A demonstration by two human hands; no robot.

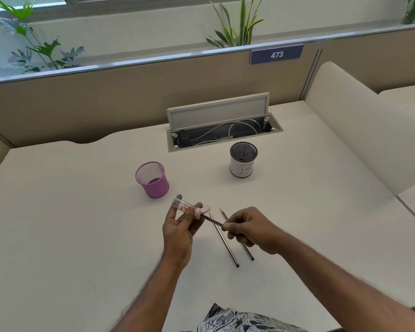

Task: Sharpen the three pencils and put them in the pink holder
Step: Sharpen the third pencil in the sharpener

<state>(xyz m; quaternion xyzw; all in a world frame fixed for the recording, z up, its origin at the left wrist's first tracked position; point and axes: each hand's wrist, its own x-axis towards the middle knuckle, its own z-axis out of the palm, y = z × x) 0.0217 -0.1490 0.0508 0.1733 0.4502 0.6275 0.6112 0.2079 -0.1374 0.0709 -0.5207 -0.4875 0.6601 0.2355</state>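
My left hand (180,226) grips a pencil sharpener (192,208) with a clear tube and a pink cap, held above the desk. My right hand (247,228) pinches a dark pencil (212,220) whose tip is inside the pink cap. Two more dark pencils lie on the desk below the hands: one (225,243) in the middle, the other (248,254) partly hidden under my right hand, both with points facing away from me. The pink mesh holder (153,180) stands upright beyond my left hand, with nothing in it.
A dark mesh cup with a white label marked B (243,160) stands at the back right. Behind it an open cable hatch (223,130) shows wires. A beige partition (106,104) bounds the white desk (82,236) at the back and a cream divider at the right.
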